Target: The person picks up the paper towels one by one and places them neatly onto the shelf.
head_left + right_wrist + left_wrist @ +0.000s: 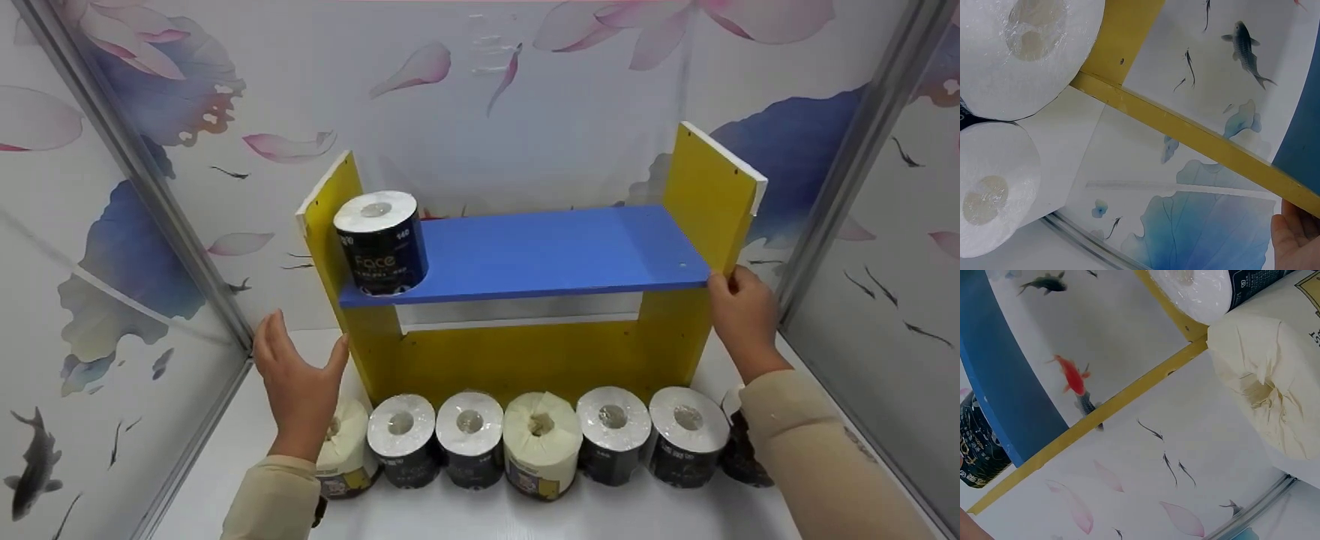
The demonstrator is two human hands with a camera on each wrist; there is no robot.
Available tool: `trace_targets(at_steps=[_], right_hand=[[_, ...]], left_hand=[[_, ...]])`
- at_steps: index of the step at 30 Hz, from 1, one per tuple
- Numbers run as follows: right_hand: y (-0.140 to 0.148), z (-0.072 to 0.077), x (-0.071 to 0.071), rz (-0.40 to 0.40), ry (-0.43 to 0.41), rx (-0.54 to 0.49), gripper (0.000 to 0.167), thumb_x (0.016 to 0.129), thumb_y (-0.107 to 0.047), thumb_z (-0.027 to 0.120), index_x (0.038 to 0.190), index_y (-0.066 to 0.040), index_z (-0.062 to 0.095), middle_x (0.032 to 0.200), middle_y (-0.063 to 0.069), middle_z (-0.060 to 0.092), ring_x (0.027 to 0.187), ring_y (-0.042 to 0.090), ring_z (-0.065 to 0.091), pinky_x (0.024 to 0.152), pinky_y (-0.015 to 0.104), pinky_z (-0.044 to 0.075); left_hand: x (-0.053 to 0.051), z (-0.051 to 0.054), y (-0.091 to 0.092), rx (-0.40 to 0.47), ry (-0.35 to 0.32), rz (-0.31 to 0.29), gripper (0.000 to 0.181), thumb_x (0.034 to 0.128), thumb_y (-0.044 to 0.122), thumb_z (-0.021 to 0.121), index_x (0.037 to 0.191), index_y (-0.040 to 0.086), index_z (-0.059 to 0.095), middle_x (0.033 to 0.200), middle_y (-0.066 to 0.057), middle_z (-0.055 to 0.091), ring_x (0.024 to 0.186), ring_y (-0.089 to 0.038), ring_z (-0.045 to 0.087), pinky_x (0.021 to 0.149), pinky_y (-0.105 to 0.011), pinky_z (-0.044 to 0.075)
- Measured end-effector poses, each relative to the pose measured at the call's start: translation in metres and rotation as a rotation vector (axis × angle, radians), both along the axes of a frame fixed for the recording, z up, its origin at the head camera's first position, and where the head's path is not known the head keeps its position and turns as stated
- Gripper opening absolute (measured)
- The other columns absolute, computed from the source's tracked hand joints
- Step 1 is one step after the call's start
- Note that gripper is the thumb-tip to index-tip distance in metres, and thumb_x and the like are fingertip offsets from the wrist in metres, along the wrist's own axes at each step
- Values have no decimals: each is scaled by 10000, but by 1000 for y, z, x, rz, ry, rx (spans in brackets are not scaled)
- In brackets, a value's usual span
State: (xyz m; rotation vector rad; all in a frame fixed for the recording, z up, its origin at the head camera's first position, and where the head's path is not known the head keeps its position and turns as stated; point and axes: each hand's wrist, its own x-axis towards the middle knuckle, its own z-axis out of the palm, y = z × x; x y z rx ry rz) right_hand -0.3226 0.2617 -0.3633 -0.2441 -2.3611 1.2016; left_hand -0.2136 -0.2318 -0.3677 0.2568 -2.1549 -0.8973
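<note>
A small shelf unit with yellow side panels and a blue shelf board (540, 251) stands upright against the back wall. One wrapped toilet paper roll (382, 247), black below and white on top, is on the board's left end. My right hand (746, 319) holds the edge of the right side panel (709, 199), thumb in front at board height; part of that hand (1300, 236) shows in the right wrist view. At the left side panel (326, 225), my left hand (300, 375) is spread with nothing in it, thumb close to the panel's edge.
Several wrapped toilet paper rolls stand in a row before the unit, among them a black-and-white roll (469, 442) and a cream one (541, 450). Printed wall panels (525, 127) meet at metal corner posts, one left (135, 172) and one right (847, 150).
</note>
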Motion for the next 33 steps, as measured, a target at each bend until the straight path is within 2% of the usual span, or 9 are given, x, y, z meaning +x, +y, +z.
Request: trace_targets(at_steps=[7, 12, 17, 24, 30, 33], right_hand=[[1, -3, 1, 2, -9, -15, 421, 975, -310, 371, 1122, 23, 581, 901, 150, 522, 794, 255, 458, 660, 329, 381], [1, -3, 1, 11, -10, -1, 406, 980, -307, 374, 1094, 25, 579, 876, 146, 518, 780, 252, 457, 653, 329, 378], [2, 0, 1, 11, 13, 25, 412, 992, -332, 383, 1054, 26, 577, 837, 148, 509, 746, 259, 444, 646, 346, 367], [5, 2, 3, 54, -33, 21, 443, 991, -369, 366, 1092, 18, 559, 865, 135, 495, 777, 252, 447, 651, 349, 367], [9, 7, 5, 78, -55, 113, 439, 987, -376, 364, 1050, 6, 572, 817, 146, 512, 709, 272, 445, 609, 373, 362], [11, 10, 5, 88, -64, 139, 465, 985, -368, 366, 1075, 31, 588, 878, 193, 562, 742, 298, 463, 623, 382, 372]], left_hand=[[6, -9, -6, -8, -64, 10, 852, 842, 259, 739, 1474, -37, 251, 1501, -235, 214, 1396, -386, 199, 1108, -546, 237], [11, -19, -12, -3, -130, 24, 861, 845, 266, 736, 1481, -41, 243, 1508, -243, 204, 1401, -400, 188, 1098, -567, 238], [14, -32, -20, -4, -198, 28, 885, 847, 271, 732, 1496, -40, 215, 1521, -256, 178, 1410, -421, 162, 1084, -595, 238], [20, -53, -28, 10, -294, 38, 894, 848, 268, 727, 1492, -58, 198, 1499, -291, 186, 1389, -460, 177, 1065, -612, 248], [24, -69, -35, 9, -371, 50, 893, 849, 274, 717, 1487, -68, 195, 1491, -310, 176, 1384, -471, 174, 1066, -616, 244], [26, -75, -37, 3, -396, 52, 890, 851, 275, 714, 1485, -70, 195, 1486, -318, 177, 1380, -476, 175, 1056, -616, 263]])
